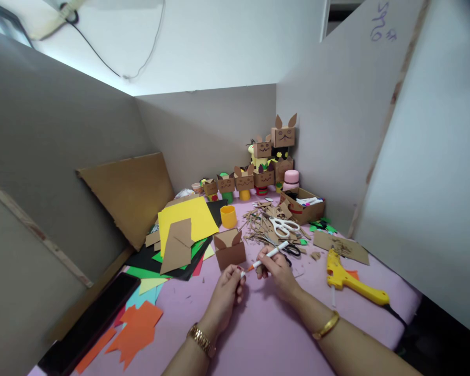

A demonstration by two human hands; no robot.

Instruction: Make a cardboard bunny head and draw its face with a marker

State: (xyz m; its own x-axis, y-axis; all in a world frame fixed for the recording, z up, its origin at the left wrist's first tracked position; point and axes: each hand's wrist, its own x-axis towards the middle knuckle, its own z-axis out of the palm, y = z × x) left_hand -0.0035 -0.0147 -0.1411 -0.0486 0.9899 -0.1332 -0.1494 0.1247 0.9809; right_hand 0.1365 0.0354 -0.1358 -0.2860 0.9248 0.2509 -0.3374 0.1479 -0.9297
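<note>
Grey upright panels [203, 136] stand around a lilac-pink tabletop [274, 334], and a large brown cardboard sheet [131, 193] leans against the panel on the left. In front of that sheet, a bright yellow rectangular paper sheet [198, 216] lies on a pile of black, green and other coloured papers, with a smaller brown cardboard piece [177, 250] on top of it. At the far side of the tabletop stands a group of brown cardboard box heads with pointed ears and drawn faces, several set on coloured paper cylinders. The left hand [227, 286] and right hand [278, 272] are near each other over the middle of the tabletop, just in front of a small, plain brown cardboard box with two pointed ears [230, 253]. To the right lies a yellow plastic glue gun [354, 284]; between it and the box, white-handled scissors [284, 227] rest on a heap of thin brown cardboard scraps [254, 222]. The slim white marker with an orange tip end [277, 249] slants between the right hand's fingers, which pinch its barrel, with its orange end pointing down towards the left hand. The left hand's fingers pinch a small white cap-like piece [243, 274] just beside that orange end; whether the two touch cannot be told.
</note>
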